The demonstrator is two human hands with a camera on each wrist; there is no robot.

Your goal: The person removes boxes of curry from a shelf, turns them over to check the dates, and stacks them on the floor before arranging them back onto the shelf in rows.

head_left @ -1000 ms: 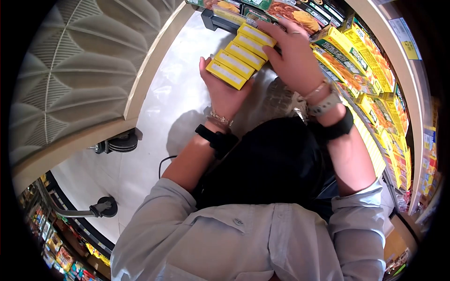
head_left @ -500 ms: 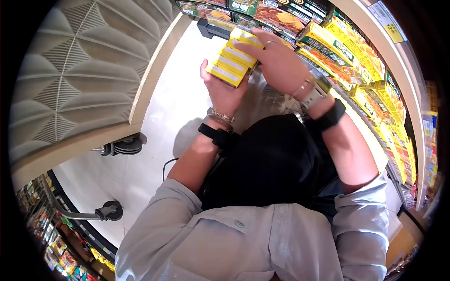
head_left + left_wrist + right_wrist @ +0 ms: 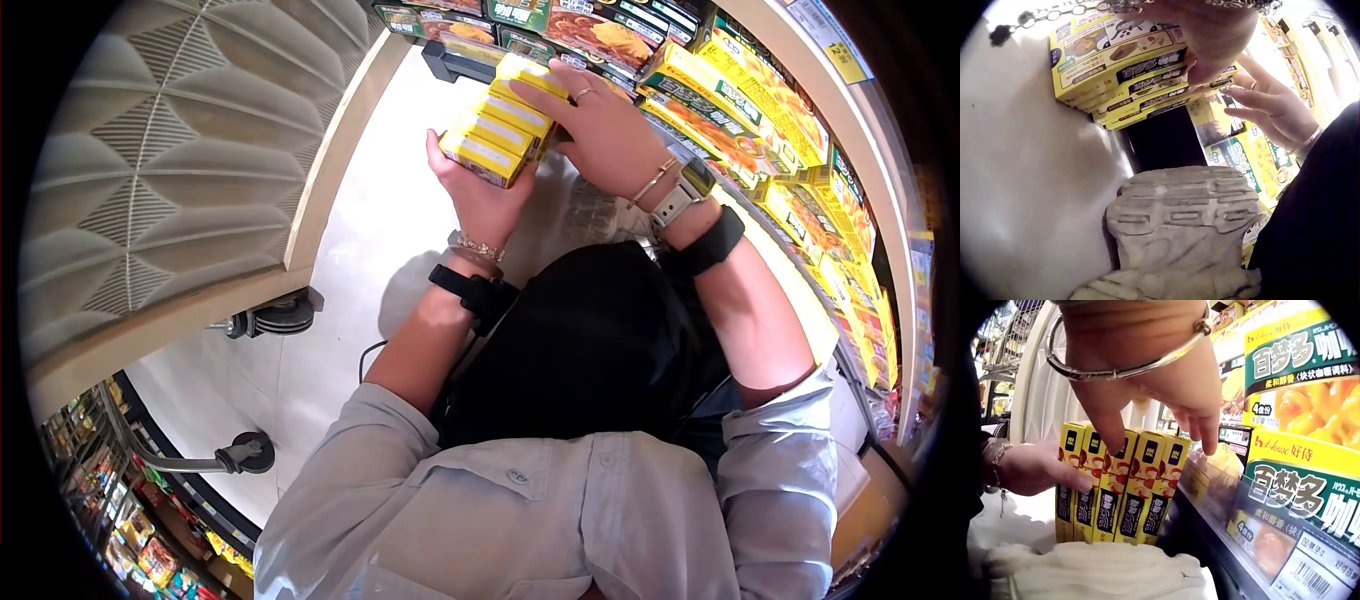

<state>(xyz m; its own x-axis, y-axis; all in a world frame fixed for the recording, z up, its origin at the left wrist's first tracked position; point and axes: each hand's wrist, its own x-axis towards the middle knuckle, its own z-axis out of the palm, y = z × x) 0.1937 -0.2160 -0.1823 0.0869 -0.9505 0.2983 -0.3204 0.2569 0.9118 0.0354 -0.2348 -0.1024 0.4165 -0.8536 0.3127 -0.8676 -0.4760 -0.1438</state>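
Observation:
In the head view, my left hand (image 3: 490, 205) grips a row of several yellow curry boxes (image 3: 485, 155) from the near end, thumb along one side. Over their far end reaches my right hand (image 3: 610, 140), one finger stretched across the box tops. The right wrist view shows the curry boxes (image 3: 1110, 494) standing side by side on their ends, with the left thumb (image 3: 1075, 477) on the nearest fronts and a right-hand digit at the middle box's top. From the left wrist, the boxes (image 3: 1116, 56) look slightly stepped, and the right hand (image 3: 1275, 109) has its fingers extended beside them.
Shelves of curry boxes (image 3: 735, 100) run along the right, with a price label (image 3: 1310, 565) on the clear front rail. A dark shelf-end bracket (image 3: 455, 62) lies beyond the held boxes. At left stands a patterned panel (image 3: 130, 150) above a caster (image 3: 275, 315).
My right hand has come from the boxes' right side to lie over their tops. The row has tilted, showing more of its side, and sits more closely together. The head view has shifted slightly.

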